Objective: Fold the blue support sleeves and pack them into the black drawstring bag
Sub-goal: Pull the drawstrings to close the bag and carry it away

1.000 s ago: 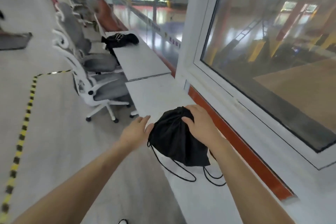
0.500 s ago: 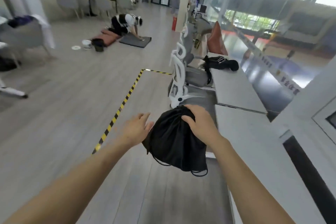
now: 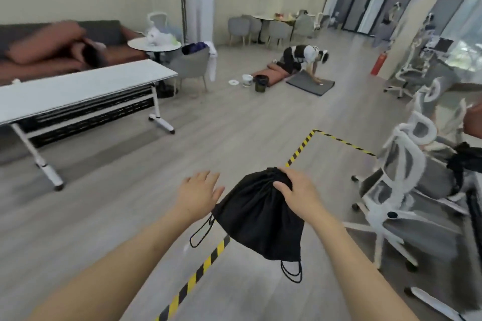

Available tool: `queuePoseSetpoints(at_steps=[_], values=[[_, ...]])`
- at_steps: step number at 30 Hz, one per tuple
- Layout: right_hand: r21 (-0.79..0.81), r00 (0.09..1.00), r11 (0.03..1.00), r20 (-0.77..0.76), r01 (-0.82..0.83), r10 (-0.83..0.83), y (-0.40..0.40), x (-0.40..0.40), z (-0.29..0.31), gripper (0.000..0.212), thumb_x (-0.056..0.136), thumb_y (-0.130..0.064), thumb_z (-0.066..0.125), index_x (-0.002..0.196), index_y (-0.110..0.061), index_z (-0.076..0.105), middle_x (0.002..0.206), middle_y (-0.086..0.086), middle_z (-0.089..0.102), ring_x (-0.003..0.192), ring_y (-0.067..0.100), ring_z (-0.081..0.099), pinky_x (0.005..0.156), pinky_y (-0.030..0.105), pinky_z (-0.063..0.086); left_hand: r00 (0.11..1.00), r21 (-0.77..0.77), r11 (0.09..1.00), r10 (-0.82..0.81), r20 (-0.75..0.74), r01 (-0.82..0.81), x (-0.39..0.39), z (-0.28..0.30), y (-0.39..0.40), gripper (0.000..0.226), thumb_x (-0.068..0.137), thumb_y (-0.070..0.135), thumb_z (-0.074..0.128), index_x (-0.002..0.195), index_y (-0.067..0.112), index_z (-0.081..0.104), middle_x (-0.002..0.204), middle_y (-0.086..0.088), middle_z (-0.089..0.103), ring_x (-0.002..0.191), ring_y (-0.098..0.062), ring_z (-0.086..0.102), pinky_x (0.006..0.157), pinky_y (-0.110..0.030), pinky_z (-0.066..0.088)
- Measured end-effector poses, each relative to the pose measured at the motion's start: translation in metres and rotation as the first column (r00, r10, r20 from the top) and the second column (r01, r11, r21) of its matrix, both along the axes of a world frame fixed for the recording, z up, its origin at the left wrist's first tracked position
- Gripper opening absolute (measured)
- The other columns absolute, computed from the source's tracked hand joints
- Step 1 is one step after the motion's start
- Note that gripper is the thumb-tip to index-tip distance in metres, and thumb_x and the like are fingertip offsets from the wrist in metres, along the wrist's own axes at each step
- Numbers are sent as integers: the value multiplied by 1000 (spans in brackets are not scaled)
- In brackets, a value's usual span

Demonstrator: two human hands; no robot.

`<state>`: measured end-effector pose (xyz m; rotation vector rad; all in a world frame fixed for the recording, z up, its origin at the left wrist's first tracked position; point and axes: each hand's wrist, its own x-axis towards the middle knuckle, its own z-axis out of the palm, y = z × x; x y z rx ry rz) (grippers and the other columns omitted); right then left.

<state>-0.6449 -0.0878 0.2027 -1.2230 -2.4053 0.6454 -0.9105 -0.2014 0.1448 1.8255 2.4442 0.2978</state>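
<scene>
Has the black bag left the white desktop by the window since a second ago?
Yes. The black drawstring bag, gripped by the right hand, now hangs over the floor's yellow-black tape line, off the desktop.

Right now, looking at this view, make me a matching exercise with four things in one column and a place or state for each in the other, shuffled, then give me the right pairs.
Column one:
1. black drawstring bag
2. left hand
3. right hand
4. white table

Column two:
A. open, fingers spread, holding nothing
B. stands on the floor at far left, in front of a sofa
C. hangs in the air above the striped floor tape
D. grips the gathered top of the bag

Pairs: 1-C, 2-A, 3-D, 4-B
</scene>
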Motion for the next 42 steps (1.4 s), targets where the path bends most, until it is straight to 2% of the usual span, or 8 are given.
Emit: queuePoseSetpoints(at_steps=[9,11,14,20,26,35,39,42], values=[[38,949,948,-18,-315,316,136,-265,-21,40,103,-27,61,139,-10,59,132,6,61,125,24,54,110,28,38,952,66,952,302,-45,-299,-208,-10,57,47,104,48,41,143,24,52,140,-2,57,135,-25,49,104,-44,43],[33,926,926,-25,-376,377,166,-321,-25,37,102,-26,62,136,-13,60,128,3,61,122,24,55,108,31,41,926,61,927,373,-60,-370,-251,-12,77,50,103,50,36,143,24,51,142,-3,57,135,-26,49,104,-44,43],[24,883,883,-22,-469,470,207,-405,-26,35,102,-25,60,136,-16,60,129,0,60,123,21,53,105,26,38,882,43,883,470,-47,-468,-313,-12,104,61,100,56,22,144,23,50,143,-3,56,135,-27,48,104,-44,42],[45,799,798,-18,-600,602,280,-572,-19,36,103,-19,58,138,-13,57,132,1,55,124,20,51,106,24,35,769,17,770,638,-24,-638,-436,-13,142,55,107,51,32,155,24,38,157,-3,43,148,-25,33,116,-44,32],[136,742,734,8,-665,671,339,-736,-17,35,104,-16,57,138,-10,57,131,7,56,129,30,49,111,37,38,709,55,710,704,-43,-702,-564,-7,181,53,107,48,31,151,21,43,151,1,50,143,-22,40,112,-44,37],[135,761,757,-34,-639,648,412,-956,0,39,106,-19,53,144,-10,52,139,4,50,131,22,44,114,31,33,700,72,699,714,-23,-711,-789,2,253,52,108,45,32,152,19,43,153,1,49,143,-20,42,113,-42,36],[158,766,765,-67,-624,639,442,-1046,17,37,107,-19,50,142,-12,51,138,3,49,130,22,43,110,28,31,704,105,701,710,-17,-705,-876,11,287,44,106,42,36,142,21,51,141,2,58,133,-21,50,104,-41,43],[189,756,756,-92,-626,649,468,-1111,31,37,107,-21,49,143,-12,51,140,3,50,130,21,42,110,29,31,700,112,698,714,-34,-707,-935,15,314,46,106,43,32,136,18,56,136,2,61,127,-22,54,99,-42,47]])
